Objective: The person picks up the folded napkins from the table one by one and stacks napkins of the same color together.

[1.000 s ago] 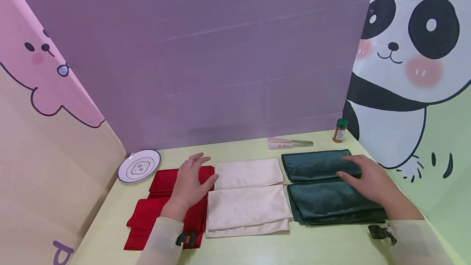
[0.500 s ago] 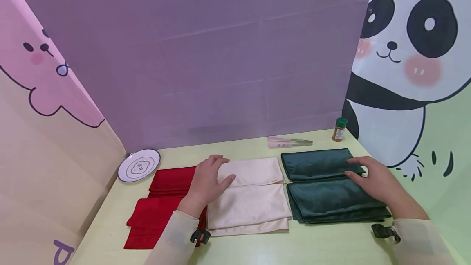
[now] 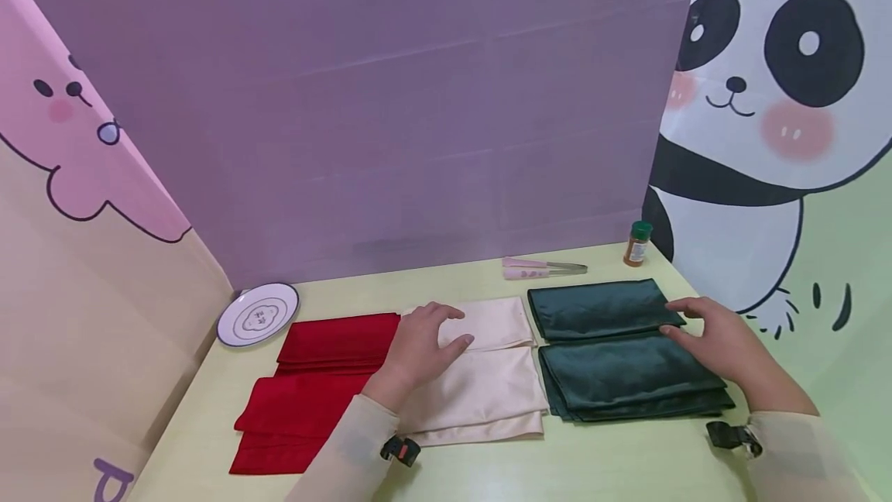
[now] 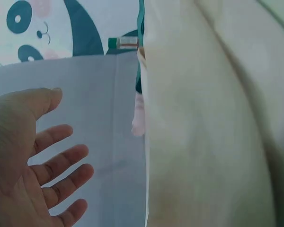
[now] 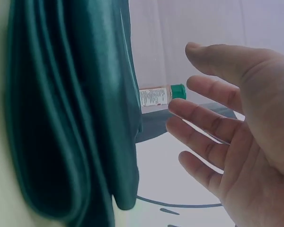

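My left hand [image 3: 421, 343] hovers over the left part of the cream cloths [image 3: 481, 386], thumb and fingers spread apart with nothing between them. In the left wrist view its relaxed fingers [image 4: 68, 158] show beside the cream fabric [image 4: 194, 118]. At the right side of the dark green cloths [image 3: 620, 370], my right hand [image 3: 721, 343] is held up, likewise holding nothing. The right wrist view has its loosely extended fingers [image 5: 203, 118] beside the folded green fabric [image 5: 80, 118]. Folded red cloths [image 3: 307, 401] lie left of the cream ones, partly hidden by my left forearm.
On the pale table [image 3: 592, 463], a white plate [image 3: 258, 314] with a dark rim sits at the back left. Pink-handled tongs [image 3: 543, 268] lie along the back edge. A green-capped spice jar [image 3: 637, 245] stands at the back right corner. Printed fabric walls enclose the table.
My left hand has moved right, from over the red cloths to over the cream ones. My right hand has shifted slightly right. The cloths have not been moved.
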`<state>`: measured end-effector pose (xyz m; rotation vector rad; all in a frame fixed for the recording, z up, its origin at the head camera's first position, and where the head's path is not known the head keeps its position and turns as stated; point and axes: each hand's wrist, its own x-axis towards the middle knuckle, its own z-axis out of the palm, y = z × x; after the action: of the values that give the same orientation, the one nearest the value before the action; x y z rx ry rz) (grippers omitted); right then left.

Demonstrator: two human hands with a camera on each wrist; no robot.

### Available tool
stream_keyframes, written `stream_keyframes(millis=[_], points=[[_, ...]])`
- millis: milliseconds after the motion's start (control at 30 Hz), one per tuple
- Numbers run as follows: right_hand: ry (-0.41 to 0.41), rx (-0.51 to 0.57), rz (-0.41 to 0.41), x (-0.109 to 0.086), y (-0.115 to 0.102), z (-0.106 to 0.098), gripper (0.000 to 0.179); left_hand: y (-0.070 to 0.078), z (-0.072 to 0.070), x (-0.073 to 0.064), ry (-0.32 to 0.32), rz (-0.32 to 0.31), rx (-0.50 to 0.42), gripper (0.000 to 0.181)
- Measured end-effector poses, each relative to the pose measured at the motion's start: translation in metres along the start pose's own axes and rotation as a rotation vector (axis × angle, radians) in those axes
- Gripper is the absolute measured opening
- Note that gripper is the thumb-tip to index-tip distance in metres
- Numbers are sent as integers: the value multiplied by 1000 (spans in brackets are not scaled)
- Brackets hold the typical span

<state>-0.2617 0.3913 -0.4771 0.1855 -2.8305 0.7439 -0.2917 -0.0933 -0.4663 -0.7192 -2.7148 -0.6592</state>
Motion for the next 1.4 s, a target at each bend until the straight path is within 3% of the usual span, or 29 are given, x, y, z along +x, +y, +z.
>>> stream_keyframes(millis=[333, 767, 1133, 1400], points=[[-62, 1, 77, -3, 12, -5, 55, 21, 24, 14, -59, 16, -61, 35], [-116, -3, 111, -7, 18, -8, 50, 49, 48, 26, -116, 36, -134, 33], [-139, -21, 86, -6, 27, -2, 44, 61, 71, 31, -182, 1, -138, 34], [-150, -38, 69, -5, 32, 1, 46, 72, 78, 31, -175, 17, -116, 33]])
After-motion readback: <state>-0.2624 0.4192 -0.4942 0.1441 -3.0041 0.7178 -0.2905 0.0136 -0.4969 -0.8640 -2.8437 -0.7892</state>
